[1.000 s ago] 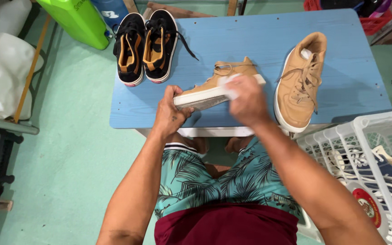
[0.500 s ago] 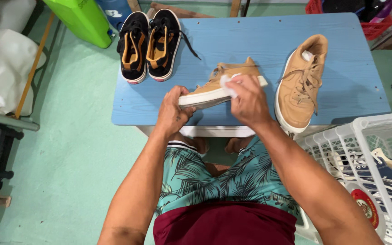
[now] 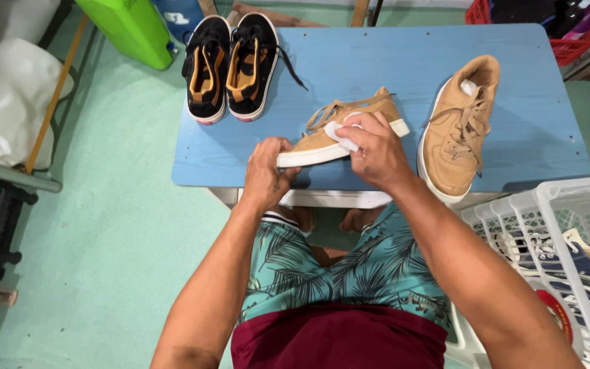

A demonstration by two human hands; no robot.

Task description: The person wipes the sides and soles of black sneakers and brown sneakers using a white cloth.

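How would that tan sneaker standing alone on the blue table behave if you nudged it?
The tan sneaker would probably slide rather than tip, since it rests flat on its wide white sole on the smooth blue table. Its loose laces look floppy and would likely trail or snag.

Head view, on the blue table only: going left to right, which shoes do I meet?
Pair of black shoes → tan shoe held on its side by both hands → second tan shoe, upright.

the tan shoe looks like matt suede with a smooth white rubber sole; the wipe seems soft white cloth. the blue table shows painted wood grain. the white basket is glossy plastic.
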